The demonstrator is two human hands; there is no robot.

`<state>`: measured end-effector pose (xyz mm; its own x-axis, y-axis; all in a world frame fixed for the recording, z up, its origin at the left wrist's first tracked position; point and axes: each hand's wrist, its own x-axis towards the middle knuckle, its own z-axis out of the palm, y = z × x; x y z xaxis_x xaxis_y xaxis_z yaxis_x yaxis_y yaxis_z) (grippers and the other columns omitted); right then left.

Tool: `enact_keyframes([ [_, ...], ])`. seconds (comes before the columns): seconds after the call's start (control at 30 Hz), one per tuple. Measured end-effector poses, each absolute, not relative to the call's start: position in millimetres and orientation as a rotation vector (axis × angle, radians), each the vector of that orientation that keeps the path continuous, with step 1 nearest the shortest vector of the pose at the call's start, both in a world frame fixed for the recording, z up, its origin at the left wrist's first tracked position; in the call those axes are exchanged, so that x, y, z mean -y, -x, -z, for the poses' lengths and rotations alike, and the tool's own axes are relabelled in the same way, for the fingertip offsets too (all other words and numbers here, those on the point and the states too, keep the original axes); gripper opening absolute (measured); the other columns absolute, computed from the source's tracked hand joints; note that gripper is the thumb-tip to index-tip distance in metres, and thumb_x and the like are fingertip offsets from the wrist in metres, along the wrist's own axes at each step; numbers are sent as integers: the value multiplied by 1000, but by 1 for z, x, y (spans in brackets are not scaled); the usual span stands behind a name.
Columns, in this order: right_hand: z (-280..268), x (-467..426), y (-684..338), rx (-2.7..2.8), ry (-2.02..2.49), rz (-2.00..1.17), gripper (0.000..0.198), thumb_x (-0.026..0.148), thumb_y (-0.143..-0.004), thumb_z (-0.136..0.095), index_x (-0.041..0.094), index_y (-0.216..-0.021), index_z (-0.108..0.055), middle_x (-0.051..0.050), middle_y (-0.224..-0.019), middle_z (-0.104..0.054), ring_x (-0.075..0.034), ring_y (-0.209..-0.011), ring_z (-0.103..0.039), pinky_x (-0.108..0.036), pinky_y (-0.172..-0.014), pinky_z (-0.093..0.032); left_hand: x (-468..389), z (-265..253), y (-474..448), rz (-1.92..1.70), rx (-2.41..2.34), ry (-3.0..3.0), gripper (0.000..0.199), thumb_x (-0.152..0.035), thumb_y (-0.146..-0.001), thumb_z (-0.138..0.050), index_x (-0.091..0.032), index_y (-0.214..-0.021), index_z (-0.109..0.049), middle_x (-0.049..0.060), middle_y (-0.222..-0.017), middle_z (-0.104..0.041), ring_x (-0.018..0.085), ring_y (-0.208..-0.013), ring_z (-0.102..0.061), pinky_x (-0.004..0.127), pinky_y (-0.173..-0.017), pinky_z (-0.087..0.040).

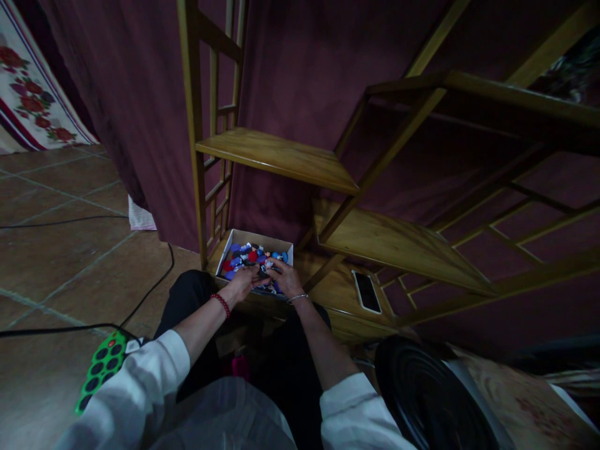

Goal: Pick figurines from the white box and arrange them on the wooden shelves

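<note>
A shallow white cardboard box (259,235) stands on the low wooden shelf in front of me. Small figurines (253,256) in purple, red, blue and white lie jumbled inside it. My left hand (244,282), with a red bead bracelet at the wrist, reaches over the box's near edge; its fingers are closed, and what they hold is too small to make out. From the right comes my right hand (287,279), wearing a thin bracelet. Its fingertips pinch a small whitish figurine (268,265) close to the left fingertips, above the pile.
A phone with a white edge (366,292) lies on the low shelf to the right. Higher wooden shelves (281,156) and slanted posts rise ahead. A green pad with black discs (100,369) and black cables are on the tiled floor at left. A round black object (426,394) stands at lower right.
</note>
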<state>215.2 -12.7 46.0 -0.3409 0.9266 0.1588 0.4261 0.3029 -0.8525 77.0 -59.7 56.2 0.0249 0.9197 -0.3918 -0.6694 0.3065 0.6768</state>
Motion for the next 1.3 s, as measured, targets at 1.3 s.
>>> enact_keyframes([
  [1.3, -44, 24, -206, 1865, 1218, -750, 29, 26, -73, -55, 29, -101, -62, 1, -89, -68, -17, -81, -63, -34, -79, -50, 63, -64, -85, -1336, -948, -329, 19, -11, -82, -47, -11, -64, -54, 2, -58, -59, 9, -54, -58, 32, -71, -55],
])
